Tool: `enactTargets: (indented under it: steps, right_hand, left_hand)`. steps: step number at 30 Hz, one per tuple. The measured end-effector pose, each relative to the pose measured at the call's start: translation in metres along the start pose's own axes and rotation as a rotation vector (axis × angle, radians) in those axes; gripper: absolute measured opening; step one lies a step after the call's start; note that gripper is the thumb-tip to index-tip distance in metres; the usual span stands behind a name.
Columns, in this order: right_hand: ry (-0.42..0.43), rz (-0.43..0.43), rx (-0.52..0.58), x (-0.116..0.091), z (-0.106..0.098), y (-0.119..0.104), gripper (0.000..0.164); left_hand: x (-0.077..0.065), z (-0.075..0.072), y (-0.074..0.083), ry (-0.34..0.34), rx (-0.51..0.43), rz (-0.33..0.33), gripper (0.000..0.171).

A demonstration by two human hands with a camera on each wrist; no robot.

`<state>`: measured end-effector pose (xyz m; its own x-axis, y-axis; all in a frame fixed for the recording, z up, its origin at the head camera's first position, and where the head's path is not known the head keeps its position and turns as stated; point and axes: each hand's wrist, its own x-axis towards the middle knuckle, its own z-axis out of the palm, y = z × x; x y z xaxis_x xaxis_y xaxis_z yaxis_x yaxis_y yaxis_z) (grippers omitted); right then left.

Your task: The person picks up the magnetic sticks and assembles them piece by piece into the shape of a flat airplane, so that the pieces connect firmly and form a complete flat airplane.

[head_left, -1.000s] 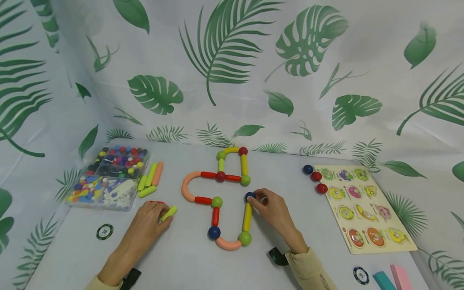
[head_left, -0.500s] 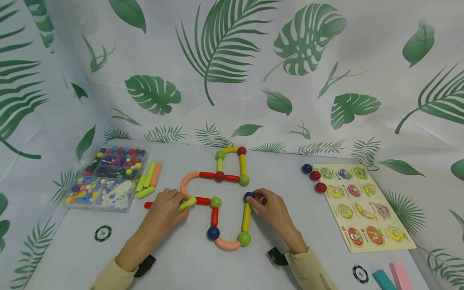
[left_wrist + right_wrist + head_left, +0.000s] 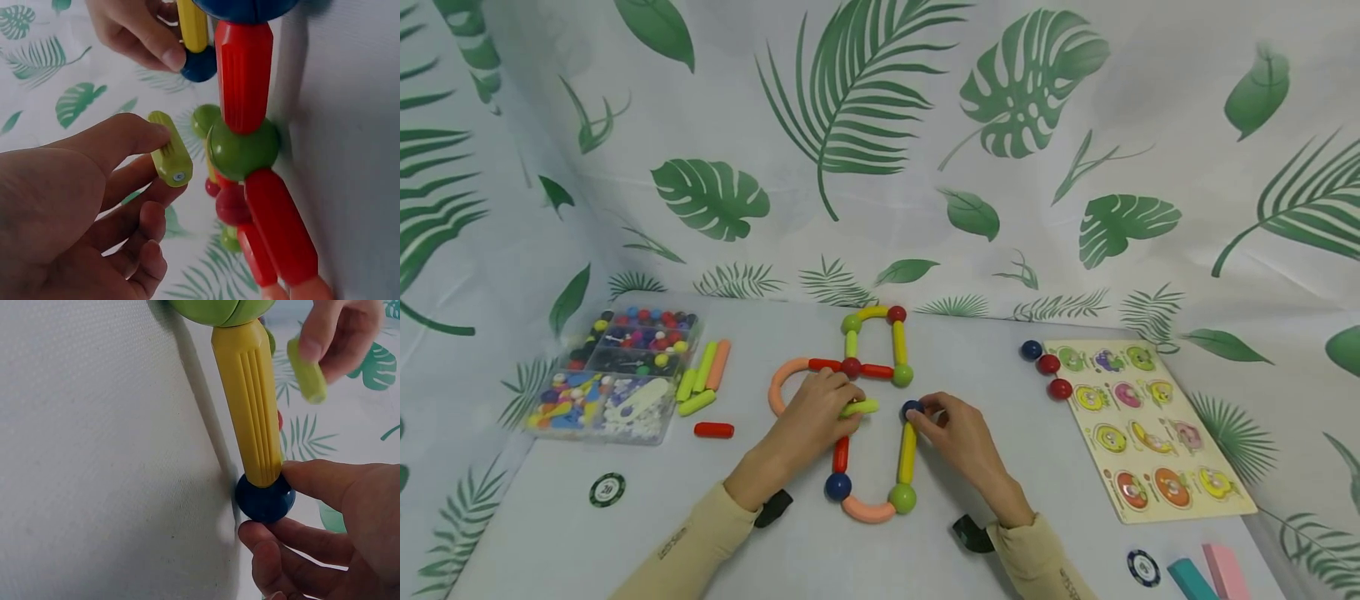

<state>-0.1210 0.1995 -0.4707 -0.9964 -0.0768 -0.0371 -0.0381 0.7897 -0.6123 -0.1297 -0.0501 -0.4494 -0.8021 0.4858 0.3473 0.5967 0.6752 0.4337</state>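
Between thumb and fingertips, my left hand (image 3: 812, 421) pinches a short yellow-green magnetic rod (image 3: 170, 150), held above the table. That hand covers the corner of the layout in the head view; the left wrist view shows a green ball (image 3: 244, 150) there, joined to red rods (image 3: 245, 78). My right hand (image 3: 962, 437) pinches a dark blue ball (image 3: 265, 499) at the far end of a yellow rod (image 3: 250, 400). The yellow rod's near end meets a green ball (image 3: 902, 498). A curved orange rod (image 3: 868, 510) links that ball to another blue ball (image 3: 838, 487).
Farther back, a loop of yellow rods (image 3: 899, 342) and balls adjoins the layout. Loose rods (image 3: 705, 367), a red rod (image 3: 713, 430) and a compartment box (image 3: 658, 429) lie left. Right are three loose balls (image 3: 1048, 364), a fruit puzzle board (image 3: 1150, 433) and blocks (image 3: 1225, 571).
My left hand has moved right across the table with the yellow-green rod, uncovering the loose red rod. My right hand stays on the blue ball.
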Motion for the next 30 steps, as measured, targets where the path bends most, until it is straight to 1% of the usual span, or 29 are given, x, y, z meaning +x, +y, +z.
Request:
enactTargets:
  steps: [5,8,13,17,22,26,30]
  right_hand:
    - [0.002,0.000,0.006,0.000,0.000,-0.001,0.033]
    - [0.002,-0.008,0.012,0.000,0.000,-0.003,0.033]
    - [-0.007,-0.020,0.017,-0.001,0.001,-0.004,0.032]
    - [-0.011,-0.024,0.020,-0.001,0.003,-0.003,0.032]
    - [-0.010,-0.057,0.025,-0.002,0.004,-0.003,0.031]
    - [-0.009,-0.065,0.024,-0.003,0.004,-0.004,0.030]
    - [-0.009,-0.066,0.021,-0.003,0.004,-0.005,0.030]
  left_hand:
    - [0.010,0.009,0.003,-0.082,-0.009,0.008,0.020]
    - [0.014,0.013,0.006,-0.127,0.011,-0.001,0.021]
    - [0.016,0.020,0.008,-0.166,0.051,-0.014,0.023]
    - [0.015,0.025,0.007,-0.172,0.062,-0.016,0.023]
    - [0.014,0.030,0.006,-0.152,0.059,0.005,0.022]
    - [0.014,0.032,0.005,-0.139,0.077,0.017,0.022]
    - [0.014,0.033,0.005,-0.143,0.084,0.017,0.022]
